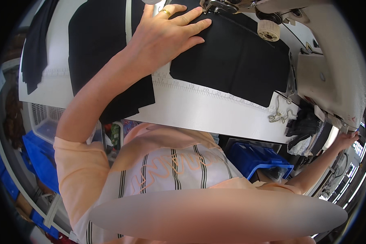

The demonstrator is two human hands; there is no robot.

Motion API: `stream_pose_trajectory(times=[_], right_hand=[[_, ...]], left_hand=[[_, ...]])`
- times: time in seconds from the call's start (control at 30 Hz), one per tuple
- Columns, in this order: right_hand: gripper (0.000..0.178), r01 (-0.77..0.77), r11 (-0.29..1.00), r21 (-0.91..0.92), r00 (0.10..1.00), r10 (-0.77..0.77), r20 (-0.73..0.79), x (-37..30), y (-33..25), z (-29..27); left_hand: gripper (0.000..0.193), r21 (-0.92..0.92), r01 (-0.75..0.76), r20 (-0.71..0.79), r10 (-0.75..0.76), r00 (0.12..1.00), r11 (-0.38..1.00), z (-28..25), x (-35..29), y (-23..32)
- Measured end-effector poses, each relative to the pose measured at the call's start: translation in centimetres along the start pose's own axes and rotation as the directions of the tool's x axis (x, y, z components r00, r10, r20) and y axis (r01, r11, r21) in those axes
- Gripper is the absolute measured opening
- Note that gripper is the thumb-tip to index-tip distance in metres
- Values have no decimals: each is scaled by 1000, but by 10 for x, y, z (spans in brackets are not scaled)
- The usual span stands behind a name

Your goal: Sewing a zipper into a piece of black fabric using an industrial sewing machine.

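My left hand (166, 34) lies with fingers spread on a black fabric piece (232, 53), its fingertips beside the presser foot (207, 8) of a sewing machine (337, 36). A ring is on one finger. The fabric runs under the foot, and a faint seam line crosses its far part. At the far right my right hand (346, 140) is at the machine's end, its fingers curled together; what they hold is hidden. Under my left forearm lies another black fabric piece (97, 44), hanging over the table's near edge.
A white table (183, 105) carries a printed ruler strip. A further black cloth (38, 44) lies at far left. Tangled cord (280, 116) and dark scraps (305, 126) sit at the right edge. Below are a blue bin (258, 156) and a clear plastic basket (44, 118).
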State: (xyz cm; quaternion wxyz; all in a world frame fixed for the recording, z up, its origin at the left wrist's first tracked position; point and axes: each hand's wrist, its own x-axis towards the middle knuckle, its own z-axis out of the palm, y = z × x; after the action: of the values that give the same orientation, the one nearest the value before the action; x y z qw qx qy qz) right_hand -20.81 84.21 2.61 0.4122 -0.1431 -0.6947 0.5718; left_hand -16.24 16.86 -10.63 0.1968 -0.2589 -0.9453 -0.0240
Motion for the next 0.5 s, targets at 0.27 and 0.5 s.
stream_pose_trajectory(times=[0.27, 0.5], right_hand=[[40, -232, 945, -232, 969, 244, 24, 126, 0, -49], [40, -250, 955, -160, 968, 253, -7, 96, -1, -39]], left_hand=[[39, -219, -24, -67, 9, 998, 975, -1, 4, 1], [37, -201, -13, -1, 13, 1000, 980, -14, 8, 4]])
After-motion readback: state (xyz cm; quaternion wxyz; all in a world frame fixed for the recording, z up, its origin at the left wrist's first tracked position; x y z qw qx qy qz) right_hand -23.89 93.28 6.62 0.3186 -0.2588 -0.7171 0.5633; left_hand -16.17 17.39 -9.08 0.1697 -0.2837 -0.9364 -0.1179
